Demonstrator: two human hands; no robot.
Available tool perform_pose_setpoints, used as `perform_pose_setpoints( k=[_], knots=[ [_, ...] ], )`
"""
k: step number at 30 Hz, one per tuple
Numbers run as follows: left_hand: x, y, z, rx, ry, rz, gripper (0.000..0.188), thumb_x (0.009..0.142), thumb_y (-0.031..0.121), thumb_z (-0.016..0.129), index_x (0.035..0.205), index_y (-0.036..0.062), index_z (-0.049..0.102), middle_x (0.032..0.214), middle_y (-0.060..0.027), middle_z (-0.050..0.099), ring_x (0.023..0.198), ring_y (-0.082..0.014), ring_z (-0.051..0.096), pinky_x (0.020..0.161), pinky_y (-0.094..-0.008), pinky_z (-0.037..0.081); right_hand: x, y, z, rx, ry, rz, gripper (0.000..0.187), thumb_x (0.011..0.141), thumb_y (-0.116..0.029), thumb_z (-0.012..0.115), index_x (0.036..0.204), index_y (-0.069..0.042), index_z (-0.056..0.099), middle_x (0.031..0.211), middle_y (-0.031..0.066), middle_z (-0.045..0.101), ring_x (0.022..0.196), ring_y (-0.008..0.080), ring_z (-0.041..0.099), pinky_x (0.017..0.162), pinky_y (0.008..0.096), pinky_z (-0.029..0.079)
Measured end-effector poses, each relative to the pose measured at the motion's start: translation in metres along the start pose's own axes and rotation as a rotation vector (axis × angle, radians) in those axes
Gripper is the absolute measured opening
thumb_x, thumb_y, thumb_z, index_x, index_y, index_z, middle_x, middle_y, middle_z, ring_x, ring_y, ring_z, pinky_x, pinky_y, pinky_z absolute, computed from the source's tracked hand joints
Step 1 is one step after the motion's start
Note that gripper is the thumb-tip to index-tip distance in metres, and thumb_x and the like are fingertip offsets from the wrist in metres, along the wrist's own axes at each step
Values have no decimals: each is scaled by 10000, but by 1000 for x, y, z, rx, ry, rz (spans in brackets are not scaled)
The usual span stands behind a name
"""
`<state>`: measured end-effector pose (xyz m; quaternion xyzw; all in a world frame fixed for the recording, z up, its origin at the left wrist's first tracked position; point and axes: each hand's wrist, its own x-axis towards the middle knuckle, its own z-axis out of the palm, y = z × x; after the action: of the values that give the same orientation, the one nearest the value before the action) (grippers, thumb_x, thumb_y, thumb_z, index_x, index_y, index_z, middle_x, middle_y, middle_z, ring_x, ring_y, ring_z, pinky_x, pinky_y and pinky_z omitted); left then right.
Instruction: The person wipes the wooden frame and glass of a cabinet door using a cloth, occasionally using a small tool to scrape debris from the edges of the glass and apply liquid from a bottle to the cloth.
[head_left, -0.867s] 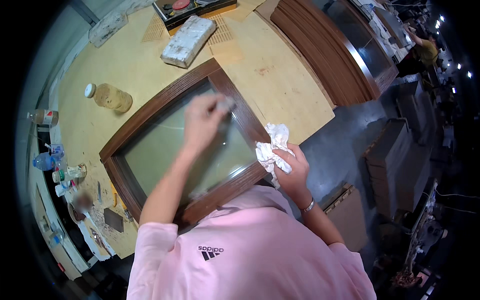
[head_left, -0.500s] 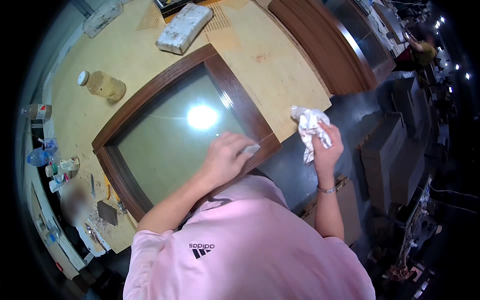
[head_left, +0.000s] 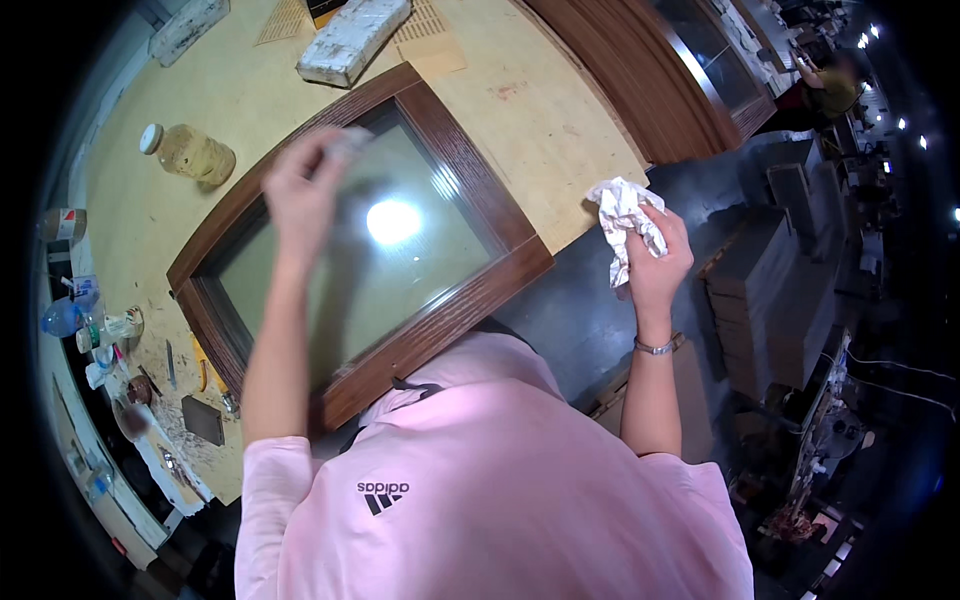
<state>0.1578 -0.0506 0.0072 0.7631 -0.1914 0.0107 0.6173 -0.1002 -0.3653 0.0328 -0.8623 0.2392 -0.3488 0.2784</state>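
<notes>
Brown-framed pane (head_left: 425,262) | left hand (head_left: 300,188): pinched on pale piece (head_left: 350,142) over pane | right hand (head_left: 662,260): clenched on crumpled white wad (head_left: 618,208)

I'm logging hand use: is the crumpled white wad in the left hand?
No, the right hand holds the crumpled white wad.

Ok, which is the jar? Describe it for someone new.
Start at the pale wooden worktable, then find the brown wood-framed glass panel resting on it. Just past the panel's upper-left edge in the view is the clear, yellowish-looking jar. Its white lid and its spot well in on the worktable set it apart from the bottles clustered along the picture's left side.
</notes>
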Motion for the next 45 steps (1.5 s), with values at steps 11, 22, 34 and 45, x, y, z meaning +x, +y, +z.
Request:
perform_pose_setpoints(
  k=[11, 22, 34, 45],
  knots=[
    [47, -92, -70, -77, 376, -94, 263, 924, 23, 671, 1184, -16, 684, 986, -12, 651, 883, -81, 580, 808, -222, 469, 41, -92, 161, -108, -396, -610, 345, 665, -152, 784, 1003, -135, 720, 1154, 74, 634, 1061, 302, 590, 854, 407, 528],
    [41, -99, -76, -57, 479, -77, 241, 899, 53, 710, 1136, 5, 709, 919, 9, 630, 842, -80, 557, 795, -229, 466, 41, -102, 183, -220, -470, -614, 278, 726, -200, 784, 966, -118, 670, 1025, 65, 623, 987, 304, 586, 757, 408, 516],
    [48, -92, -63, -90, 449, -46, 250, 915, 40, 696, 1163, 6, 703, 904, 35, 609, 795, -51, 519, 701, -201, 415, 86, -118, 246, -298, -391, -594, 240, 700, -144, 751, 921, -102, 668, 1000, 69, 618, 987, 310, 590, 732, 431, 521],
    [43, -93, -67, -87, 460, -64, 231, 904, 54, 713, 1131, 12, 721, 935, 30, 630, 801, -47, 529, 694, -194, 414, 3, -47, 0, -651, -768, -95, 186, 715, -94, 695, 897, -108, 728, 987, 70, 655, 948, 305, 628, 763, 440, 533]
  ],
)
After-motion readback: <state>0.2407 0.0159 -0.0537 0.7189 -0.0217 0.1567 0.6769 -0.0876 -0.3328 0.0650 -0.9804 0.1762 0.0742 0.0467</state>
